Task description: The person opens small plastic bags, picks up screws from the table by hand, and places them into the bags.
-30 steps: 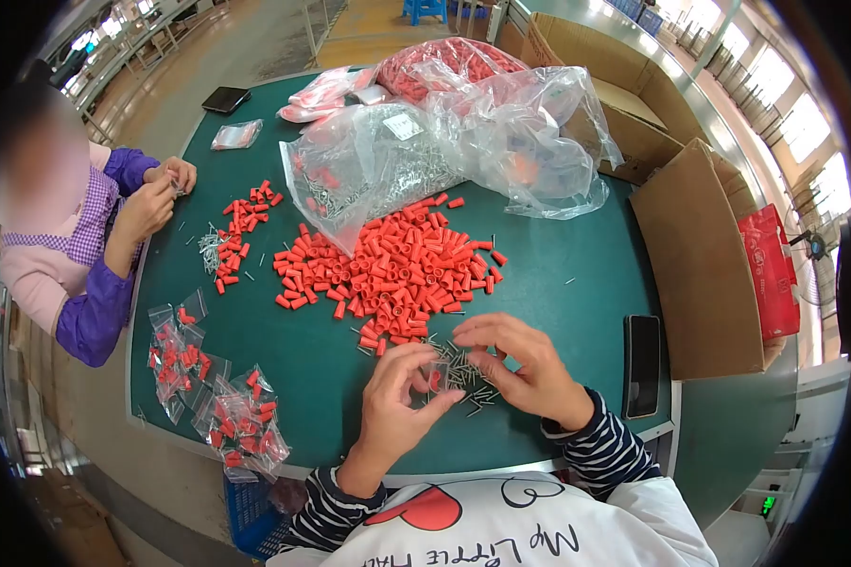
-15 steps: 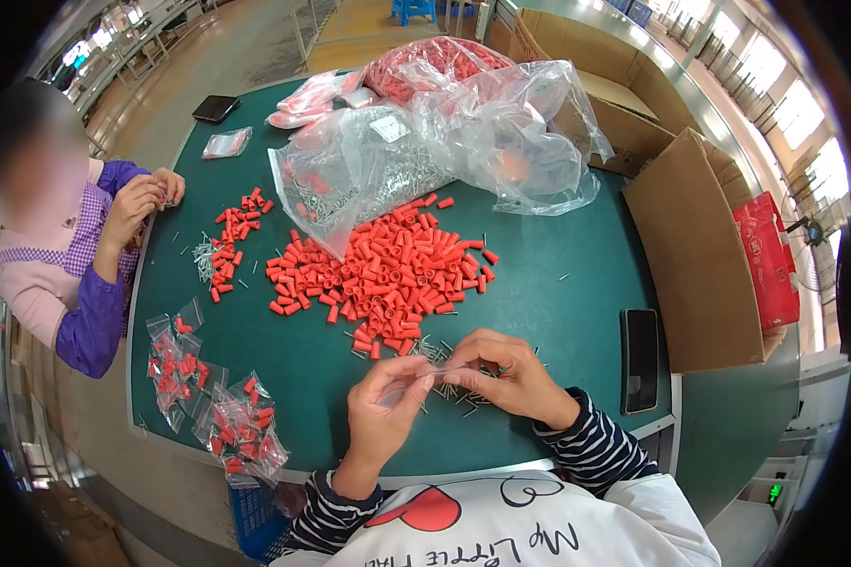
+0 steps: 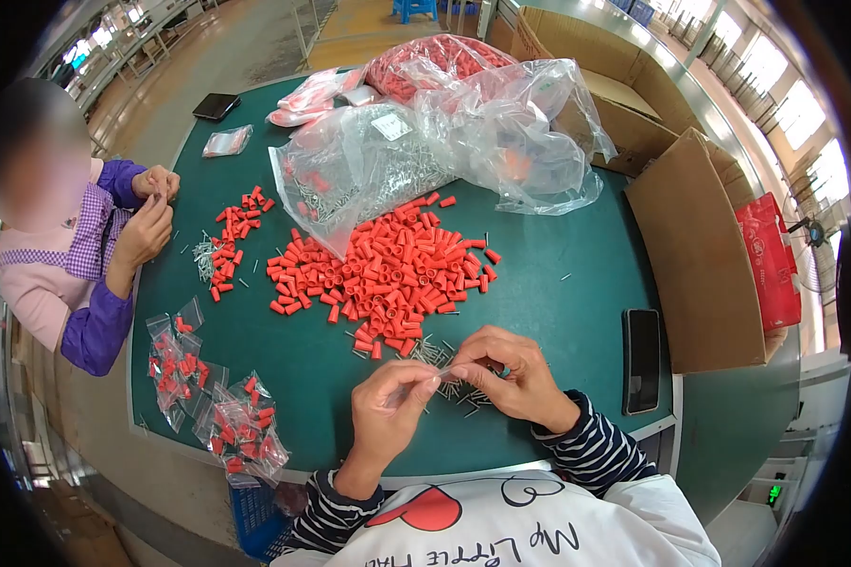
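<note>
My left hand (image 3: 385,416) pinches a small clear plastic bag (image 3: 444,375) between thumb and fingers. Closed on the other end of the bag's edge is my right hand (image 3: 515,383), its fingertips almost meeting those of the left. Much of the bag is hidden by the fingers, and I cannot make out anything inside it. Metal screws (image 3: 431,352) lie scattered under and beside my right hand. Just beyond both hands spreads a big heap of red plastic caps (image 3: 388,279).
Filled small bags (image 3: 246,430) lie at the left front. A phone (image 3: 640,361) and cardboard box (image 3: 695,255) stand right. Large clear bags (image 3: 359,170) of screws and red caps (image 3: 440,66) sit at the back. A co-worker's hands (image 3: 151,213) are at the left edge.
My hands have shifted very slightly right and closer together along the bag's edge. The co-worker's hands have moved apart a little, one lower than before.
</note>
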`<action>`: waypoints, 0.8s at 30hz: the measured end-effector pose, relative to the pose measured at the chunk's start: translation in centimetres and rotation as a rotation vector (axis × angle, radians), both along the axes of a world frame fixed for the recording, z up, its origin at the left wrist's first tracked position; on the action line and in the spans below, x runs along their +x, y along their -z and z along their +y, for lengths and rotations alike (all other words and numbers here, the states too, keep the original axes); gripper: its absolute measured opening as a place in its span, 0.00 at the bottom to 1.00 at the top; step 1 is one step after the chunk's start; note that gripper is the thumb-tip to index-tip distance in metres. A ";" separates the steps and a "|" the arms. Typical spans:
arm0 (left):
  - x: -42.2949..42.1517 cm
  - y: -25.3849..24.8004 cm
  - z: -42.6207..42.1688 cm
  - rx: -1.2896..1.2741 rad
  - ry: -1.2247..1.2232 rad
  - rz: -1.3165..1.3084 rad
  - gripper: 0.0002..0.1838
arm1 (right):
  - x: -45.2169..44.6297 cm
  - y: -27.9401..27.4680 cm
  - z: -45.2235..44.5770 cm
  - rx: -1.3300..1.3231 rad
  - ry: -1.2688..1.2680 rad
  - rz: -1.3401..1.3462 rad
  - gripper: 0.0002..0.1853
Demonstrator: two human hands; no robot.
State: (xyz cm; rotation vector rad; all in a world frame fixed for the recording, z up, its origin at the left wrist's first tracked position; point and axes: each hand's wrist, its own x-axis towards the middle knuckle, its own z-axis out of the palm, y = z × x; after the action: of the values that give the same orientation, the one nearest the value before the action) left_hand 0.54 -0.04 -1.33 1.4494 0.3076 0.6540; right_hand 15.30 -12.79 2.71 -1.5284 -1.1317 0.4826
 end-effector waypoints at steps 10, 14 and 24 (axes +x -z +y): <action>0.2 0.0 -0.1 0.109 0.000 -0.062 0.06 | -0.2 -0.6 0.1 -0.053 -0.038 0.013 0.03; 0.5 -1.0 -0.3 -0.273 -0.092 0.058 0.08 | -0.5 -1.5 1.4 -0.083 0.092 0.094 0.03; 0.2 0.1 1.0 -0.789 -0.145 -0.076 0.14 | -4.0 -5.6 5.2 0.232 -0.067 -0.059 0.06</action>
State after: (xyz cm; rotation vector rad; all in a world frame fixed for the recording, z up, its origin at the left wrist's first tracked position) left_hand 0.77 0.95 -1.45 0.6504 0.5424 0.6046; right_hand 11.33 -7.60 8.30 -1.3139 -1.2423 0.3395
